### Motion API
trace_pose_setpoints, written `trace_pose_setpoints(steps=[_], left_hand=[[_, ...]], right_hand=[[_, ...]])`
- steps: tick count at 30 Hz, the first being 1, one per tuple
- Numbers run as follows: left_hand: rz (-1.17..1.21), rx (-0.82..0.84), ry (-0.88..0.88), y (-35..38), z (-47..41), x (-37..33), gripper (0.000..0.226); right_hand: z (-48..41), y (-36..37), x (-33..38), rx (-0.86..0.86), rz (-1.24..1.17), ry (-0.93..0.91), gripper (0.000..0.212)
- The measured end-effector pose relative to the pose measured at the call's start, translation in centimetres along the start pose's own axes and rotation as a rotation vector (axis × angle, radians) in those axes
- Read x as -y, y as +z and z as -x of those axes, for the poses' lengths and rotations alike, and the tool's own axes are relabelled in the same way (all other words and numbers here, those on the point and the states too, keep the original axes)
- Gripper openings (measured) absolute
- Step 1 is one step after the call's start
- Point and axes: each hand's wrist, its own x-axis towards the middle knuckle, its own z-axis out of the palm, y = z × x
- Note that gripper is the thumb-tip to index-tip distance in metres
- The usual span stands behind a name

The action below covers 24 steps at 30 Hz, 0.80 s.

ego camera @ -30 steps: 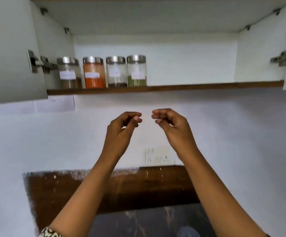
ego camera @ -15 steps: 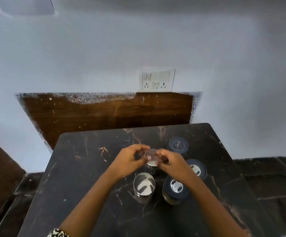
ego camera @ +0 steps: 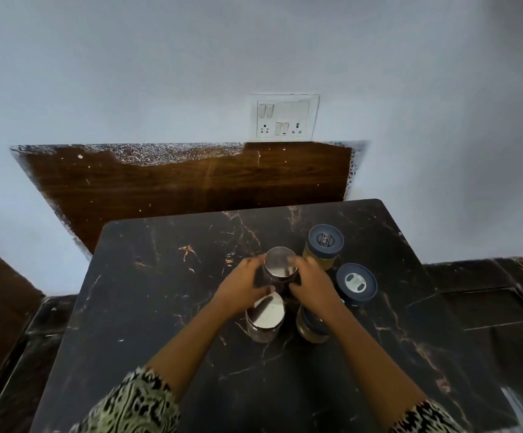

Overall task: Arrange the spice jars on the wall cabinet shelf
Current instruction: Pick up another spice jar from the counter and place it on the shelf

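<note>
Our left hand (ego camera: pixel 241 286) and right hand (ego camera: pixel 312 287) both curl round one steel-lidded jar (ego camera: pixel 280 266), with four other jars (ego camera: pixel 356 284) close by on the table (ego camera: pixel 160 292).

From my remote station I see, along the bottom edge of the frame, the left sleeve (ego camera: pixel 132 404) and the right sleeve (ego camera: pixel 426 417), both pale green cloth with a black wavy print (zebra-like, I'd say), and bare forearms (ego camera: pixel 191 335) beyond them.

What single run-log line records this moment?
left hand, right hand: grip steel-lidded jar | table: four other jars | shelf: not visible
</note>
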Motion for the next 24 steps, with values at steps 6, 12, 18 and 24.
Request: trace_pose_setpoints(steps=[6, 12, 18, 24], left_hand=[[-0.066, 0.162, -0.001, 0.7, -5.3, -0.7, 0.106], [-0.155, 0.034, 0.053, 1.4, -6.2, -1.0, 0.101], [0.301, -0.098, 0.129, -4.3, -4.0, -5.1, 0.092], [0.589, -0.225, 0.265, -10.5, -1.5, -12.2, 0.073]], right_hand=[[-4.2, 0.6, -0.9, 0.148, 0.111, 0.024, 0.101], [-4.5, -0.3, -1.1, 0.123, 0.124, -0.011, 0.099], [-3.7, -9.4, 1.4, 0.119, -0.025, -0.094, 0.086], [-0.5, -18.9, 3.9, 0.03, -0.423, -0.223, 0.075]])
